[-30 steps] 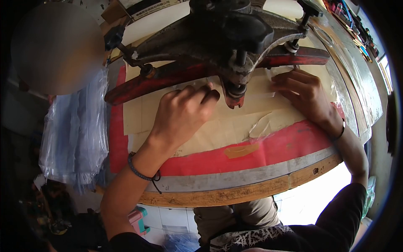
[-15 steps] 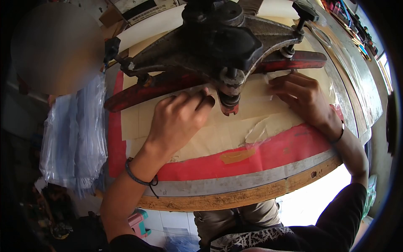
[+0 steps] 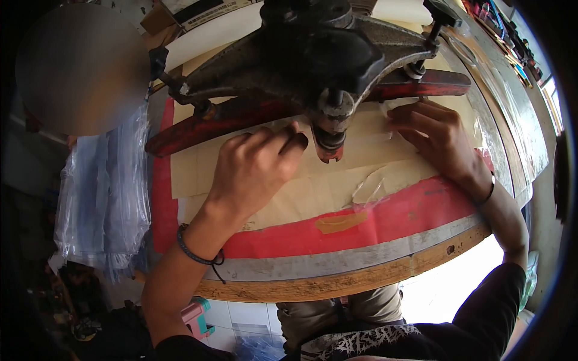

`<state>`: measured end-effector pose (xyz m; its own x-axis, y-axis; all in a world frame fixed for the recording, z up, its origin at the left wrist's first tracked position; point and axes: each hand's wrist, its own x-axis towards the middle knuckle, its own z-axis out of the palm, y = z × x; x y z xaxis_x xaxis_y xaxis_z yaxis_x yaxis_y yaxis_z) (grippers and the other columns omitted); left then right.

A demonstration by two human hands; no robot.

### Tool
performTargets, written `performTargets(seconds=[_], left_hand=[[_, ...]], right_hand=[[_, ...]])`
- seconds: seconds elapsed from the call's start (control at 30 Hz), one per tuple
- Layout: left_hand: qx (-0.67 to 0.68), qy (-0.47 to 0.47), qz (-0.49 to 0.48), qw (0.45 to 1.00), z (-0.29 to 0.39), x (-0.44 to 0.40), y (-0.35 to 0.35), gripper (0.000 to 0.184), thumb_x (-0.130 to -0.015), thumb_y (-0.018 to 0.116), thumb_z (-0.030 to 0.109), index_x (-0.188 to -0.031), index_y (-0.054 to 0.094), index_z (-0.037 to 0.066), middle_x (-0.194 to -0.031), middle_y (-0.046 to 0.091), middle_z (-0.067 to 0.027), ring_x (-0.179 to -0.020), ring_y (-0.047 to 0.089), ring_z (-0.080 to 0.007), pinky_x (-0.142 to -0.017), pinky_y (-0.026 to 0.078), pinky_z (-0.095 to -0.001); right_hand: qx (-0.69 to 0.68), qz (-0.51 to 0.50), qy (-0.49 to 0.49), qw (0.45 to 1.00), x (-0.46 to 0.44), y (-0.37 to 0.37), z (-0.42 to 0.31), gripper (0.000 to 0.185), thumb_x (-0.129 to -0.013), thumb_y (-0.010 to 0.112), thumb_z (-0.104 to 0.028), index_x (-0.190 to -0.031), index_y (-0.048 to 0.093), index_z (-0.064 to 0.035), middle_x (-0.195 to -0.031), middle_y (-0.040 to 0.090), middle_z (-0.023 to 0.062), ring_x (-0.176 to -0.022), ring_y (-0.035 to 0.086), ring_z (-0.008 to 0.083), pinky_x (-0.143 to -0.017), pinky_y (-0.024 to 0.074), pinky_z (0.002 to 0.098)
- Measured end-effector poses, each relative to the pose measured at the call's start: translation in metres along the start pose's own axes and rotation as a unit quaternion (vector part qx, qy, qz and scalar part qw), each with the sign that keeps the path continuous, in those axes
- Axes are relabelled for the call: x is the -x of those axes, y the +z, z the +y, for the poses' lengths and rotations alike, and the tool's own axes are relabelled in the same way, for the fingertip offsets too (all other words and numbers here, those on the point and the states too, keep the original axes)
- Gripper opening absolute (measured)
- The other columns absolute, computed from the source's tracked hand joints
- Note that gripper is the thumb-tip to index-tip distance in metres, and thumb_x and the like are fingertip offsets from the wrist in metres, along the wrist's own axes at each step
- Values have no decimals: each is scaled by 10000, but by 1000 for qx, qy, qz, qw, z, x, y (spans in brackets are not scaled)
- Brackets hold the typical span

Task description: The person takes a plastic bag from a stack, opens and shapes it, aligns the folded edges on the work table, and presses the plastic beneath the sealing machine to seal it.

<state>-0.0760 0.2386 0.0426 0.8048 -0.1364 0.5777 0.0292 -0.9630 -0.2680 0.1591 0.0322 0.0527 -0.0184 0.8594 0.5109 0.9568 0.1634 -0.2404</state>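
Observation:
My left hand (image 3: 256, 162) is closed, its fingertips pinched on the edge of a clear plastic sheet (image 3: 283, 125) just in front of the long red bar (image 3: 235, 111). On the other side of the bar's centre, my right hand (image 3: 430, 129) is curled, thumb and fingers together on the clear plastic. Between and above my hands stands a dark metal press head (image 3: 301, 60), partly hiding the plastic. Beneath lies tan paper (image 3: 271, 201) over a red sheet (image 3: 289, 240).
Stacked clear plastic sleeves (image 3: 105, 192) hang at the left. The table's wooden edge (image 3: 313, 289) runs in front of my body. A white roll (image 3: 211, 39) and a labelled box (image 3: 211, 12) are behind the press. Plastic strips (image 3: 500, 102) lie on the right.
The view has tilted slightly, so the press and table sit a little differently in it. Both hands keep nearly the same place and closed pose.

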Motion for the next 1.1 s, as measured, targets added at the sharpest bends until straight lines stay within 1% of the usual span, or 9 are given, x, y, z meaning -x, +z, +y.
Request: performTargets(seconds=[0.17,0.27,0.37,0.67,0.87,1.1], left_hand=[[0,3,9,1000,0,0,1,165,-717,675,56,-878,698,83,-704,614,1,-606,630,-145,-512,528,-263],[-12,0,-11,1000,1,-1,-4,156,-729,676,59,-881,699,85,-695,610,4,-612,632,-141,-510,527,-263],[-9,-3,-6,1000,1,-1,-3,177,-719,673,66,-893,697,85,-716,620,3,-623,637,-144,-512,528,-267],[2,1,1,1000,0,0,0,139,-746,671,64,-882,691,84,-712,621,5,-632,645,-145,-516,529,-262],[-10,-3,-9,1000,1,1,0,168,-724,663,70,-889,686,85,-750,633,2,-644,646,-145,-531,536,-267],[3,-5,1,1000,0,1,1,177,-721,665,70,-896,684,85,-747,633,4,-649,644,-144,-533,541,-268]], right_hand=[[-3,-1,0,1000,0,0,0,180,-795,712,18,-959,704,-55,-988,709,85,-877,681,283,-742,567,365],[-3,-3,9,1000,0,0,-1,177,-796,712,15,-956,706,-58,-981,710,85,-876,681,285,-742,568,365],[1,1,6,1000,0,0,-1,173,-797,715,7,-956,708,-60,-972,711,83,-869,682,284,-739,568,363],[4,2,3,1000,0,0,0,156,-804,719,-4,-947,703,-63,-969,708,76,-858,683,275,-731,567,358],[1,6,10,1000,0,1,-2,157,-804,719,-4,-947,699,-65,-971,707,74,-855,682,275,-729,566,359],[6,15,-2,1000,-2,2,-1,162,-799,724,0,-946,698,-64,-965,706,71,-851,679,273,-724,565,358]])
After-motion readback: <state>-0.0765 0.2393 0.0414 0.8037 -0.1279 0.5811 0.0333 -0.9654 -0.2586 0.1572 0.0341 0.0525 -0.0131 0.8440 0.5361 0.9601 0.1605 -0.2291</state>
